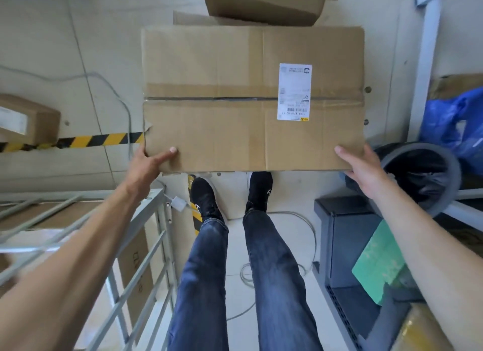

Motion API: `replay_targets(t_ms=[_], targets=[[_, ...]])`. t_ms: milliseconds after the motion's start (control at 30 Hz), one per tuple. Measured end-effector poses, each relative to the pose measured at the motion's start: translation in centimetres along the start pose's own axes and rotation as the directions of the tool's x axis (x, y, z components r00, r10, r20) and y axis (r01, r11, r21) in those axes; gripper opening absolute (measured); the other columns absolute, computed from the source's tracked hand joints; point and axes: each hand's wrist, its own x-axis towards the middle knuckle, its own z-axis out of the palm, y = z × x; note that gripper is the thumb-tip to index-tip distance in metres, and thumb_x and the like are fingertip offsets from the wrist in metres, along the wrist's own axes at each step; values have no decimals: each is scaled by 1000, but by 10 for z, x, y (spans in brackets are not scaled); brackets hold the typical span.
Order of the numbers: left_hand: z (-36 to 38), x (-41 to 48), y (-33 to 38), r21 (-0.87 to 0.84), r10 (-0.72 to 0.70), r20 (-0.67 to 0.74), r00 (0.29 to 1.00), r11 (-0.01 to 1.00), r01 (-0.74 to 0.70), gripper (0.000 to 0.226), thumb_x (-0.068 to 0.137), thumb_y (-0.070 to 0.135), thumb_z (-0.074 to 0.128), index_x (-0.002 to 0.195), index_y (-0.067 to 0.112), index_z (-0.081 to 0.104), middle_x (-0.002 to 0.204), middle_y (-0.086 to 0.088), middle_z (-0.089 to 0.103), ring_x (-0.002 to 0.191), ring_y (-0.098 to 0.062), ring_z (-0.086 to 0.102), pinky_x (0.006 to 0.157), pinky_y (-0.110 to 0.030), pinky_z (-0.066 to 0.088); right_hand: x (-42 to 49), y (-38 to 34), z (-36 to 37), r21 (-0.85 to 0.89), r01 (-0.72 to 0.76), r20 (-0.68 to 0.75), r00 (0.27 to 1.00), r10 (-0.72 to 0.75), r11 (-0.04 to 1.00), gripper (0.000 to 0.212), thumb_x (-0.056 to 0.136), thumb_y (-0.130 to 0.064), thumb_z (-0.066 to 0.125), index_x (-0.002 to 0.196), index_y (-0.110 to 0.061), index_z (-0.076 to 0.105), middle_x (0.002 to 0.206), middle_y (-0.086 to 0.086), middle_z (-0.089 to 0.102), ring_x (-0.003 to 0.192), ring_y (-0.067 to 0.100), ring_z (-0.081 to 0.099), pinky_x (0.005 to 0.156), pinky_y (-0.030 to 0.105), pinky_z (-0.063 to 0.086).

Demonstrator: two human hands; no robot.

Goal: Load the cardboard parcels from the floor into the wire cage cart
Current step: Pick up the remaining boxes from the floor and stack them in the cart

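Observation:
A large flat cardboard parcel [222, 100] with a taped seam and a white shipping label is held up in front of me, above my feet. My left hand [149, 162] grips its near left corner, thumb on top. My right hand [360, 165] grips its near right corner, thumb on top too. The wire cage cart [146, 233] stands at the lower left, its grey bars beside my left forearm, with cardboard boxes [133, 262] inside it. More parcels lie on the floor beyond: one [261, 3] at the top and a small one [26, 118] at the far left.
Yellow-black hazard tape [86, 140] crosses the floor at left. Grey cables [308, 235] loop on the floor by my feet. A dark bin [423, 173], a blue bag [452, 120], a black unit [347, 235] and a pale metal frame [426, 63] crowd the right side.

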Motion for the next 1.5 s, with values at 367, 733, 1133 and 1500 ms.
replay_targets(t_ms=[367,733,1133,1500], targets=[[-93,-260,96,-41,120,-189,975,991,-129,56,73,42,85,118,22,60,106,5,71,93,-11,69,74,-25,52,-245,-110,-43,-34,193,21,981,-192,981,52,79,-41,81,124,-27,60,126,-4,68,117,18,63,107,50,45],[-212,-501,128,-162,245,-474,845,920,-358,64,67,45,87,120,21,62,106,6,72,94,-11,69,83,-32,56,-456,-222,-26,-141,520,205,848,-489,842,107,65,-65,82,151,-19,38,136,-11,58,126,17,53,109,42,39],[-321,-729,-133,-394,-61,-769,636,829,-397,78,48,64,88,116,33,65,106,10,73,96,-16,70,89,-47,56,-634,-140,111,-237,771,605,593,-531,591,81,67,-59,80,136,-22,56,129,-3,66,121,19,60,108,49,43],[-287,-883,-426,-621,-415,-774,478,646,-444,60,67,38,88,118,20,61,106,5,70,96,-15,67,76,-31,52,-763,53,240,-281,880,859,408,-310,382,33,86,-36,75,107,-23,53,96,-17,61,76,-8,52,64,17,37]])
